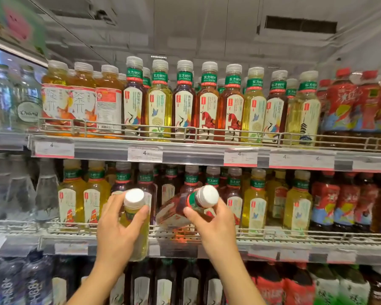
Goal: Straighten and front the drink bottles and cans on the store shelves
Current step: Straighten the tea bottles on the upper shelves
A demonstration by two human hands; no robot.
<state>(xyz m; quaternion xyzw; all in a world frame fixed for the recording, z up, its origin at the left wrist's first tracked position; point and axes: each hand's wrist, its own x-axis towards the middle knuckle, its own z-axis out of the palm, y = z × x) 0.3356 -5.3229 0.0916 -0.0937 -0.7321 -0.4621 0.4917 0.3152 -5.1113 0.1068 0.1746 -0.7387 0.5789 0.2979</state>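
My left hand [117,230] grips a yellow tea bottle [139,236] with a white cap, held upright in front of the middle shelf rail. My right hand [213,225] pinches the neck of a dark red tea bottle [174,210], which is tilted with its white cap toward me and its base over the wire rail [273,235] of the middle shelf. Behind them stand rows of yellow and dark tea bottles [255,201]. On the top shelf, tea bottles [185,102] stand upright behind a wire rail, labels mostly facing out.
Red-capped iced tea bottles [339,102] fill the right end of both shelves. Clear water bottles [29,106] stand at the left. Price tags [144,154] line the shelf edges. The bottom shelf holds more dark and red bottles [165,285].
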